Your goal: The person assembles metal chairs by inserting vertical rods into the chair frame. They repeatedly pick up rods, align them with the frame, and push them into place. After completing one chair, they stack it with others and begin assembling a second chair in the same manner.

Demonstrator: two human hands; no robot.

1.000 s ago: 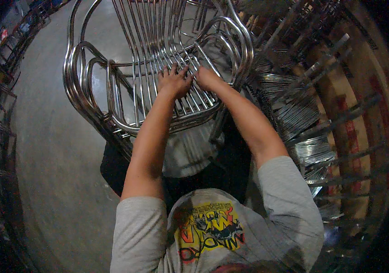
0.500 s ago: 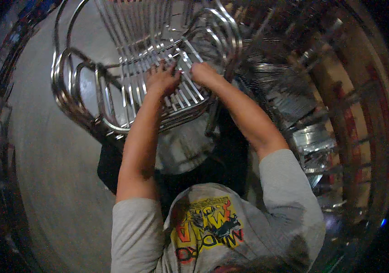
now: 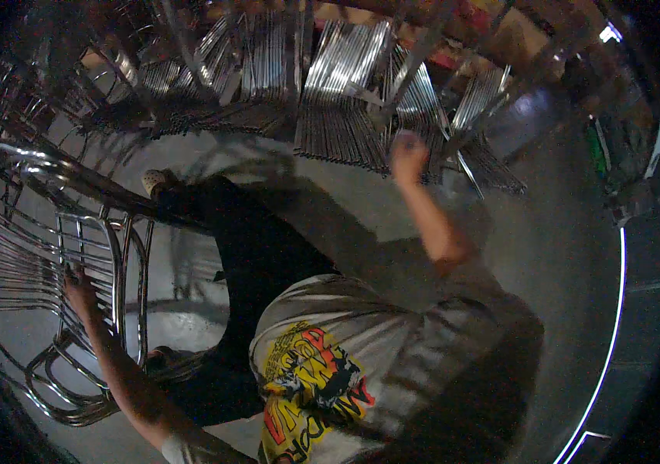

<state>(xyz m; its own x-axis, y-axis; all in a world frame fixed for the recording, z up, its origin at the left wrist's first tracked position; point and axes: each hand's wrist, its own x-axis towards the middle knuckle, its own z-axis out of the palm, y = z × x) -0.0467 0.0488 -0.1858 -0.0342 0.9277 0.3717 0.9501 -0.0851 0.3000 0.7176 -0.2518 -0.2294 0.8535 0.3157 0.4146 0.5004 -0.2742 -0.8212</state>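
A shiny metal tube chair [image 3: 117, 271] with thin seat slats and looped armrests stands at the left, beside my legs. My left hand [image 3: 80, 294] rests on its slats with the fingers stretched out. Out to the far right side, my right hand [image 3: 409, 158] is raised in front of the bundles of metal tubes [image 3: 341, 139]. Motion smears its fingers, so I cannot make out whether it holds anything.
More long metal tubes [image 3: 264, 66] lean and lie in bundles along the back. Upright metal posts [image 3: 291, 54] stand among them. A green item [image 3: 599, 151] is at the far right, near a bright white line [image 3: 620, 309] along the floor.
My view has swung to the right, so the chair now shows at the left. My right hand has left the chair's seat and moved to the tubes; my left hand stays on the seat.
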